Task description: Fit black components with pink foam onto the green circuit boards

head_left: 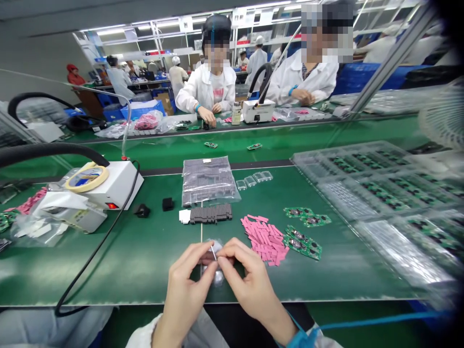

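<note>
My left hand (pixel 188 282) and my right hand (pixel 246 278) meet near the front edge of the green table (pixel 145 261). Both pinch a small clear part with a thin white strip (pixel 213 253) held between the fingertips. Just beyond the hands lies a pile of pink strips (pixel 266 239). Right of it sit several small green circuit boards (pixel 302 239). A row of dark small parts (pixel 212 213) lies further back, behind it a clear bag of the same dark parts (pixel 208 180).
A white box with a tape roll (pixel 105 181) and black hose stands at the left, its cable trailing off the table's front. Clear trays of circuit boards (pixel 384 193) fill the right. Across the conveyor, people in white coats work at another bench.
</note>
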A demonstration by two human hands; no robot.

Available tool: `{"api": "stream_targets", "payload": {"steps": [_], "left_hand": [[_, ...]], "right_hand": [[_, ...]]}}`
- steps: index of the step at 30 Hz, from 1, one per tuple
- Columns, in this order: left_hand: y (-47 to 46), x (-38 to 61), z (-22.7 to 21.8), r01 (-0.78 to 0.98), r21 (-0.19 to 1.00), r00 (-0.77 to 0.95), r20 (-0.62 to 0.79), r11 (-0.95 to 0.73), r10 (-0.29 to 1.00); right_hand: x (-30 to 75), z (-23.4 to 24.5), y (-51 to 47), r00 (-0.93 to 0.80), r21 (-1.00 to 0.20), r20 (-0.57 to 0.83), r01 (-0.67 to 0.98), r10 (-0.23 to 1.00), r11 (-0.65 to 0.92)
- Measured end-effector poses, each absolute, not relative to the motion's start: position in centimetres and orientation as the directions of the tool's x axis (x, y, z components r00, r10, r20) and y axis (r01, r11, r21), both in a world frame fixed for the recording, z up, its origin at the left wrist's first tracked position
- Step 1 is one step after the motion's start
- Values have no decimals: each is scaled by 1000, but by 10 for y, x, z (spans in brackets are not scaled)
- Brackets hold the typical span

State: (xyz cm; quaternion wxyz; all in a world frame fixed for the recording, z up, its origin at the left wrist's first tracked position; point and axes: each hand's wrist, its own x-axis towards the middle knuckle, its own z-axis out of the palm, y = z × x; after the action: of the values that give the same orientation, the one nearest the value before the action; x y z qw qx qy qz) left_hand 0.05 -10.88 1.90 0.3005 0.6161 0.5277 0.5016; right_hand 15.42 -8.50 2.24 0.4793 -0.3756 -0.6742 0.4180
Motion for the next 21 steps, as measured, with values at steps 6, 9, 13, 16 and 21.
{"api": "stream_targets", "payload": {"steps": [6, 9, 13, 16, 21], "left_hand": [[-109, 0, 16, 326, 906, -50, 302, -271, 952], [-110, 0, 14, 321, 907, -57, 308, -274, 950], [-109, -1, 12, 313, 913, -56, 293, -262, 954], [-108, -1, 12, 313, 916, -59, 283, -252, 957], [-108, 0, 12, 304, 919, -59, 283, -253, 957]], "right_hand": [[154, 18, -86, -248, -918, 343, 119, 906, 380], [154, 17, -86, -253, -920, 342, 105, 905, 377], [155, 17, -85, -259, -925, 337, 87, 905, 370], [155, 17, -85, -264, -930, 327, 80, 907, 359], [155, 18, -85, -263, -931, 323, 83, 909, 355]]}}
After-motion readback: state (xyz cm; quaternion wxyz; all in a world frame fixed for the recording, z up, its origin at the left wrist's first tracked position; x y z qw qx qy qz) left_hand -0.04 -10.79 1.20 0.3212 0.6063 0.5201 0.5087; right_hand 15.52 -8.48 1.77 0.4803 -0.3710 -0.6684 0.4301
